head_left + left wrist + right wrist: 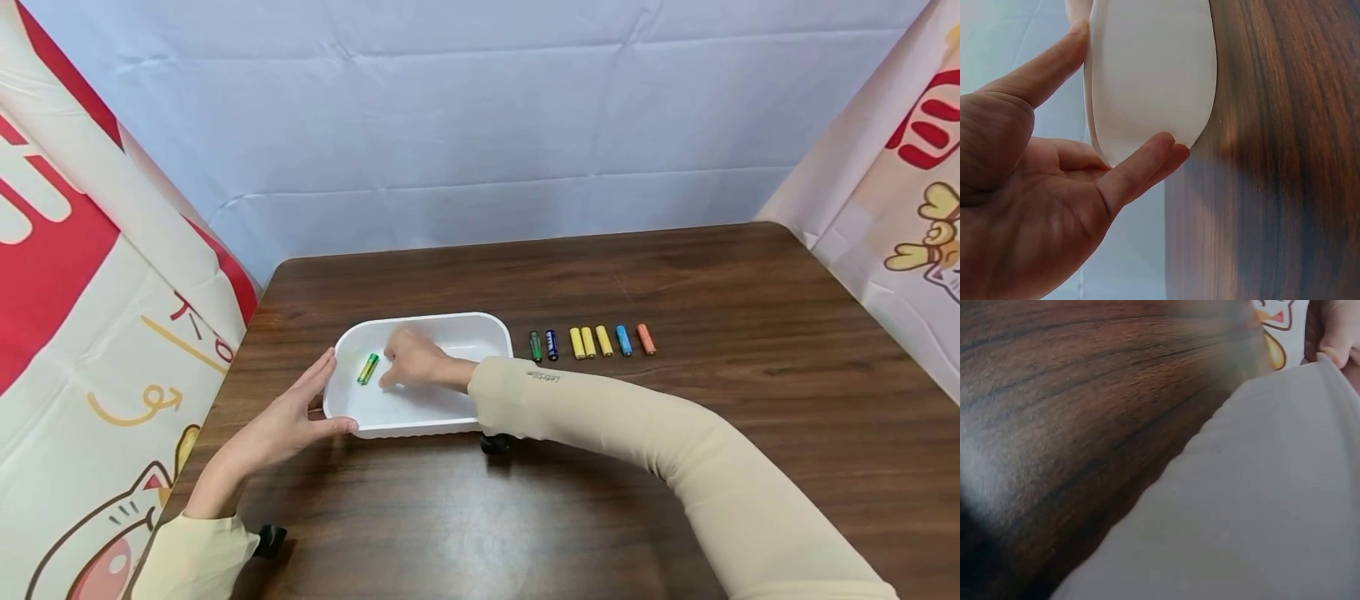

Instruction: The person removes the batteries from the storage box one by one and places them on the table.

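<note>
A white plastic tray [420, 430] stands on the table, and a green and yellow battery [368, 369] lies inside near its left end. With my left hand [288, 421] I hold that end, the thumb on the front rim and the fingers along the outer wall. The left wrist view shows the left hand [1041, 187] around the tray's end [1154, 75]. Inside the tray, my right hand [414, 358] reaches down just right of the battery, apart from it, thumb and fingers spread. Its fingers are out of the right wrist view, where the tray's outer wall [1241, 487] fills much of the picture.
Right of the tray, a row of batteries lies on the brown wooden table [712, 333]: one green [536, 347], one dark blue [552, 345], three yellow [588, 342], one light blue [624, 341] and one orange [646, 339]. Cloth [480, 125] hangs behind the table.
</note>
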Action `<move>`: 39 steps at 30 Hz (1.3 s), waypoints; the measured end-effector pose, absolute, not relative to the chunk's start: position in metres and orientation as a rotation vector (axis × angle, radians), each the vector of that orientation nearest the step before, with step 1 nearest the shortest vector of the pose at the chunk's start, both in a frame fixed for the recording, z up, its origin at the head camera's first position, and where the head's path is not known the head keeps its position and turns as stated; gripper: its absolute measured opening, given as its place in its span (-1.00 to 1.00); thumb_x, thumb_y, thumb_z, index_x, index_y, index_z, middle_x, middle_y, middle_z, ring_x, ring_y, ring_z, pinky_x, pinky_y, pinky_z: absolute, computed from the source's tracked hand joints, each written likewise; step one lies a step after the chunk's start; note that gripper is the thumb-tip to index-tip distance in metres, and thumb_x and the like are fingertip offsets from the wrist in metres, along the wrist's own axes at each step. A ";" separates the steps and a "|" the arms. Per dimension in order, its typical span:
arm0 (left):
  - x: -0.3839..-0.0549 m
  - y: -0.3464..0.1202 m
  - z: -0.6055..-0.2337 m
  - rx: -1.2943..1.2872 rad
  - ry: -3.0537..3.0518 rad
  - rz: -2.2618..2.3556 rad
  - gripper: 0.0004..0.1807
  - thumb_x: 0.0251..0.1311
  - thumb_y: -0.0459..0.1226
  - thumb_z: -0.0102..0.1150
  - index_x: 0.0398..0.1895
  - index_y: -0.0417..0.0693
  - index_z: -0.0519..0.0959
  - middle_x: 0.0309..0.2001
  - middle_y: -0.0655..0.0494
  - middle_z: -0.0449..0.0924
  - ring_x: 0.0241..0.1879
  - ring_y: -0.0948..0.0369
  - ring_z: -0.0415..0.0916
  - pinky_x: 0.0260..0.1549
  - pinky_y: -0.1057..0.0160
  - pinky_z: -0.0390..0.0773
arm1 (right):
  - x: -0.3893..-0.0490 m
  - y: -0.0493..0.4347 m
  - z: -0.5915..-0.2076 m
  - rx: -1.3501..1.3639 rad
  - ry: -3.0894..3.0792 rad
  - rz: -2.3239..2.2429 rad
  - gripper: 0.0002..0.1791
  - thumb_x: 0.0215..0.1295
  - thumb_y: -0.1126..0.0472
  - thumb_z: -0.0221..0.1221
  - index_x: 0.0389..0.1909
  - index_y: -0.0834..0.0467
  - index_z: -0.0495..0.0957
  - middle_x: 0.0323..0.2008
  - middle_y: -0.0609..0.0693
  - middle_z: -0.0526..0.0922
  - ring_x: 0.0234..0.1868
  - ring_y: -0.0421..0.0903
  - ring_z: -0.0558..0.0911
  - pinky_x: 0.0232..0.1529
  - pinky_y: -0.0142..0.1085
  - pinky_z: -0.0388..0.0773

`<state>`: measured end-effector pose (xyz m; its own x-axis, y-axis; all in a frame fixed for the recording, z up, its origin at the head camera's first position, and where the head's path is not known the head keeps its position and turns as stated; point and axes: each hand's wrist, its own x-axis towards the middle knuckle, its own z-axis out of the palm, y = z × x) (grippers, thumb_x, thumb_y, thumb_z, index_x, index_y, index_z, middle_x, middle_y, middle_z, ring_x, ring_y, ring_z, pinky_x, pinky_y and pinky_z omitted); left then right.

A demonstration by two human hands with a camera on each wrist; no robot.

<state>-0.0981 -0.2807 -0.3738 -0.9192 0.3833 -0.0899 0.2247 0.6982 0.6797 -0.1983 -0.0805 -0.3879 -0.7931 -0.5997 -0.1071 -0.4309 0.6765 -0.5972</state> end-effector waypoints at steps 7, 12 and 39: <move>-0.097 -0.278 -0.373 0.495 2.676 1.046 0.11 -0.03 0.05 0.32 0.44 -0.21 -0.11 0.47 0.01 -0.31 0.27 0.00 0.12 0.04 0.06 0.41 | -0.197 -0.089 -0.398 -0.785 2.669 -0.742 -0.46 -0.08 0.14 0.40 -0.86 0.06 0.18 -0.81 -0.15 0.10 -0.72 -0.24 0.15 -0.73 -0.48 0.03; -0.095 -0.279 -0.371 0.492 2.678 1.034 0.11 -0.02 0.05 0.32 0.44 -0.21 -0.12 0.47 0.00 -0.32 0.28 -0.02 0.09 0.04 0.03 0.40 | -0.196 -0.098 -0.401 -0.785 2.708 -0.699 -0.61 -0.07 0.06 0.41 -0.78 0.05 0.37 -0.68 -0.13 0.34 -0.56 -0.20 0.34 -0.62 -0.45 0.26; -0.096 -0.279 -0.374 0.523 2.670 1.088 0.06 0.03 -0.01 0.31 0.43 -0.26 -0.09 0.46 -0.06 -0.28 0.23 -0.02 0.18 0.00 0.07 0.44 | -0.190 -0.112 -0.410 -0.974 2.855 -0.547 -0.66 -0.11 -0.05 0.37 -0.70 -0.02 0.41 -0.56 -0.14 0.42 -0.52 -0.23 0.39 -0.66 -0.42 0.36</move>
<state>-0.0963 -0.2794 -0.3738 -0.9148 0.3994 -0.0603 0.2434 0.6643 0.7068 -0.1902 -0.1118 -0.4099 -0.7957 -0.6042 0.0429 -0.5773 0.7350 -0.3558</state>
